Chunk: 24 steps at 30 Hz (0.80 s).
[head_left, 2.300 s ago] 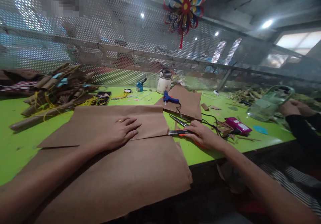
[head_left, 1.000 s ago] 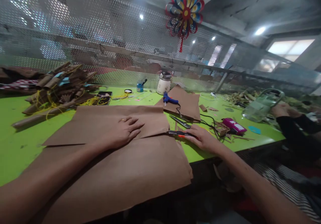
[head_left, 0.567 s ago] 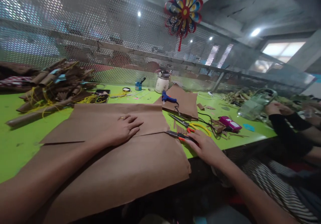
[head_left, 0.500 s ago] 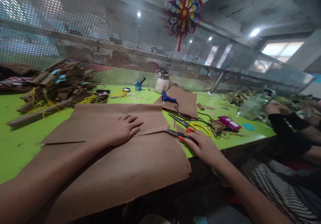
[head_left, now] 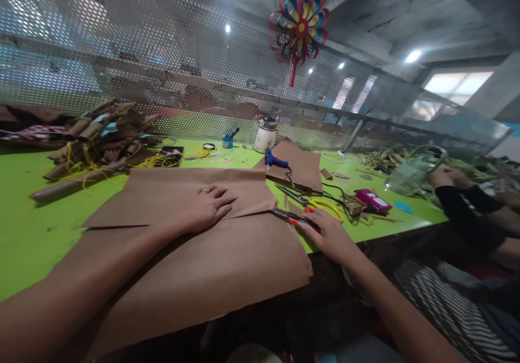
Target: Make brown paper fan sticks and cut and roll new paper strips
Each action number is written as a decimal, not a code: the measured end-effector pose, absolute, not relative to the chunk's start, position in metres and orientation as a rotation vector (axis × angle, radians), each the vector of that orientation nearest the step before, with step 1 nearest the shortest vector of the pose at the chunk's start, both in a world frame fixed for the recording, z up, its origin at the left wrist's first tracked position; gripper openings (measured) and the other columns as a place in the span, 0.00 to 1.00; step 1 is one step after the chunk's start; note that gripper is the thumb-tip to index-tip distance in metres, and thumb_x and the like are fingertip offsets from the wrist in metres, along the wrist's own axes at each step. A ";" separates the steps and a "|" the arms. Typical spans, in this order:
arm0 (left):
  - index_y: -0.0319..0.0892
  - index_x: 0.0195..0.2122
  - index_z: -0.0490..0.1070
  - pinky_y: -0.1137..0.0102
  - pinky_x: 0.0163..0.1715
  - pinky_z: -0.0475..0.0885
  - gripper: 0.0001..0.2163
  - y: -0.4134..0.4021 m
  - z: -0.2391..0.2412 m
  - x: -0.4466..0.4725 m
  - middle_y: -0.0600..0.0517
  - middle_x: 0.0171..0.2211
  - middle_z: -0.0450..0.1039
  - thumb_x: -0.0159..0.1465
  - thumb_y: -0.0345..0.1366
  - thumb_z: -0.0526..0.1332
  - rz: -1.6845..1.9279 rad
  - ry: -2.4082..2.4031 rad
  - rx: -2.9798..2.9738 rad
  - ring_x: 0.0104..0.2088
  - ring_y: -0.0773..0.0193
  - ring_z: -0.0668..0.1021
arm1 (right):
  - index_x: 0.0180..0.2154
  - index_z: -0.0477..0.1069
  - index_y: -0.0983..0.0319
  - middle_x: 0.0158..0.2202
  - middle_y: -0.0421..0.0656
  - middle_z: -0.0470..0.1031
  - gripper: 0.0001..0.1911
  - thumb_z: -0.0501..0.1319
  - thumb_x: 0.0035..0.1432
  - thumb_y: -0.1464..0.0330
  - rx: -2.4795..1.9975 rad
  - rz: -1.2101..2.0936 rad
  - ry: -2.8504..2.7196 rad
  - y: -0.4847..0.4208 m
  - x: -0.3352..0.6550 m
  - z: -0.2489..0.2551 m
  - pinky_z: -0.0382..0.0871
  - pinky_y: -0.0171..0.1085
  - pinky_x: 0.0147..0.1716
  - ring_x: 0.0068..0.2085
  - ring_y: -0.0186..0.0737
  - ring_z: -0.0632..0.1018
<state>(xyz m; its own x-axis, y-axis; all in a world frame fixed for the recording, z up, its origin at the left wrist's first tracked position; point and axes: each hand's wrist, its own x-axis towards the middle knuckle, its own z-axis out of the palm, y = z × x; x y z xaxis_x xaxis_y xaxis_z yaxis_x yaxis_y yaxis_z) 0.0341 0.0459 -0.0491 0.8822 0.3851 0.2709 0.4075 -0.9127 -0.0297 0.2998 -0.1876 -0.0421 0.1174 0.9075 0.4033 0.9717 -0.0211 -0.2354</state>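
Paper: In the head view, this big brown piece lay on the green counter, partly on top of a lower paper that stuck out past the counter's near edge.
Left hand: It was palm down on the top paper, with the fingers a bit apart. Its grip was flat and held nothing.
Right hand: Its grip was closed around the handle of a dark cutter with orange bits.
Cutter tip: It was at the right end of the top paper's near edge. I could not tell if it was in the fold or just beside it.
Done so far: The near edge looked loose at the left, with a dark gap under it. I think most of that line was already cut, but the left arm hid some of it.
Not sure yet: The right end, by the blade, may have been the last bit joined. I could not tell.
Scissors: They lay just behind the cutter, not in use.
Glue gun: It rested on more brown paper at the back, not in use.
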 end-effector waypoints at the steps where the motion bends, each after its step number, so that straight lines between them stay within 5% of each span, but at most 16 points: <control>1: 0.48 0.58 0.64 0.58 0.54 0.57 0.23 0.046 -0.049 0.034 0.45 0.56 0.65 0.68 0.48 0.41 -0.398 -0.629 -2.962 0.55 0.52 0.66 | 0.46 0.73 0.60 0.40 0.49 0.72 0.16 0.54 0.62 0.60 -1.951 -0.178 -1.833 -0.189 0.301 -0.042 0.69 0.45 0.43 0.43 0.47 0.73; 24: 0.49 0.58 0.63 0.60 0.54 0.56 0.23 0.050 -0.054 0.035 0.47 0.56 0.65 0.68 0.48 0.40 -0.388 -0.599 -2.931 0.55 0.54 0.65 | 0.46 0.73 0.60 0.40 0.49 0.73 0.17 0.52 0.63 0.59 -1.929 -0.109 -1.904 -0.189 0.297 -0.040 0.68 0.41 0.43 0.43 0.45 0.73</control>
<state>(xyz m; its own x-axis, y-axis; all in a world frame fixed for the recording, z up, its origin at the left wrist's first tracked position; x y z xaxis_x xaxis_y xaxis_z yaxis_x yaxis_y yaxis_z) 0.0348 0.0503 -0.0539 0.8884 0.3683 0.2739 0.4003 -0.9137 -0.0698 0.2967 -0.1894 -0.0397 0.0564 0.9364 0.3464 0.9697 0.0312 -0.2423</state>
